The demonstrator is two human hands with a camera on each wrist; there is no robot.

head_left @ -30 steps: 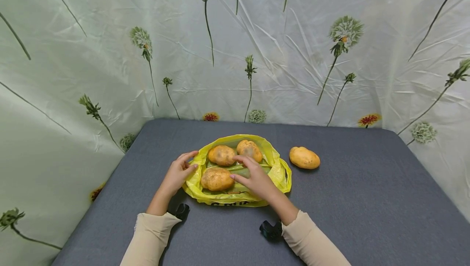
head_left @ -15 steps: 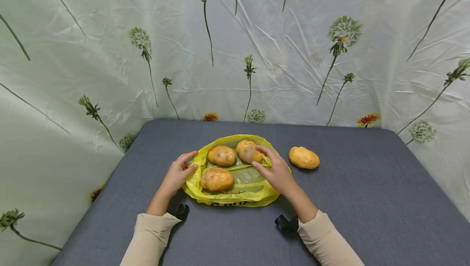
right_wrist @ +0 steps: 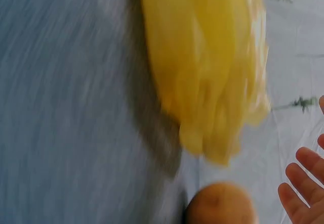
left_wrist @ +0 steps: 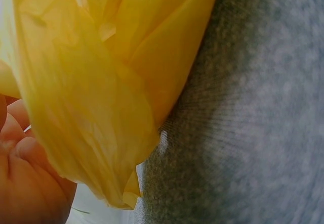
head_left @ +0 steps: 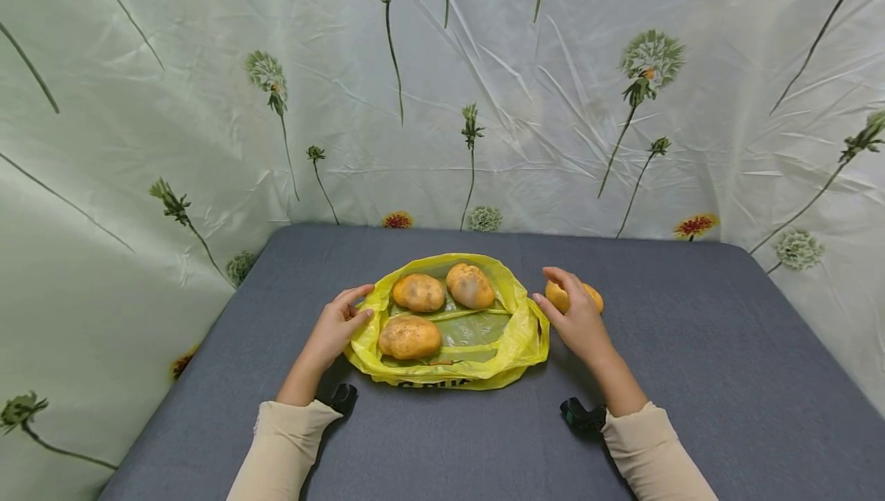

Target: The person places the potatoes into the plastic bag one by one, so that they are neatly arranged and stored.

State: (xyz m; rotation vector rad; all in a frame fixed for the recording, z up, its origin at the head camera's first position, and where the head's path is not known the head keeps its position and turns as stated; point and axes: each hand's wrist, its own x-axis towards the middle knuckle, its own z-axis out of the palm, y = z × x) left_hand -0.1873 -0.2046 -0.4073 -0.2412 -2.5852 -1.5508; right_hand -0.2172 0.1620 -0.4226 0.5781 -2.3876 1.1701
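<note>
A yellow plastic bag [head_left: 520,347] lies with its mouth spread wide, three potatoes inside: one at the back left [head_left: 418,293], one at the back right [head_left: 470,286] and a larger one in front [head_left: 410,337]. My left hand [head_left: 328,340] holds the bag's left rim between thumb and fingers; in the left wrist view the yellow plastic [left_wrist: 96,97] hides part of the fingers. My right hand [head_left: 581,324] is over a loose potato [head_left: 594,298] to the right of the bag, partly covering it. In the right wrist view its fingers [right_wrist: 304,181] are spread, with that potato [right_wrist: 220,206] below the bag.
The bag and loose potato rest on a dark grey cloth-covered table [head_left: 691,378]. Behind and to the left hangs a pale curtain [head_left: 553,101] with a dandelion print. Black wrist mounts [head_left: 583,415] sit under both forearms.
My right hand has moved right, from above the potatoes in the bag to the loose potato outside it. The left hand stays at the bag's left rim.
</note>
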